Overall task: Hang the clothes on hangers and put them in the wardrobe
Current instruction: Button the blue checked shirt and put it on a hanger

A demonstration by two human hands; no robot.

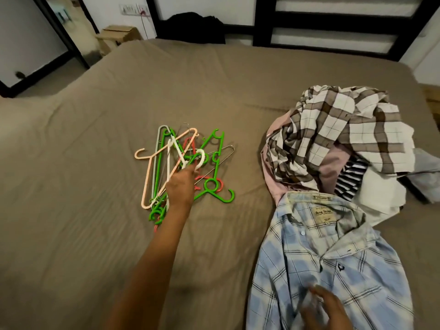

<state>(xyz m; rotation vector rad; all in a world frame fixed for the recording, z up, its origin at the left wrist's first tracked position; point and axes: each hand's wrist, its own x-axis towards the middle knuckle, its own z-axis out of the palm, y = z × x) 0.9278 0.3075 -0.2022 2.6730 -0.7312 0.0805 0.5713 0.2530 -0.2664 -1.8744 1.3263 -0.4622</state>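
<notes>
Brown bedsheet [119, 115] fills my head view, and I place everything against the hanger pile [183, 163] at its middle. My left hand [181, 186] reaches onto that pile, fingers curled around the white hanger [201, 160] by its hook. Right of the pile lies the blue checked shirt [333, 258], collar up, with my right hand [323, 308] resting loosely open on it. Behind the shirt sits the heap of clothes [338, 139].

Tangled plastic hangers [183, 163] left of clothes pile [338, 144] (on bed).
</notes>
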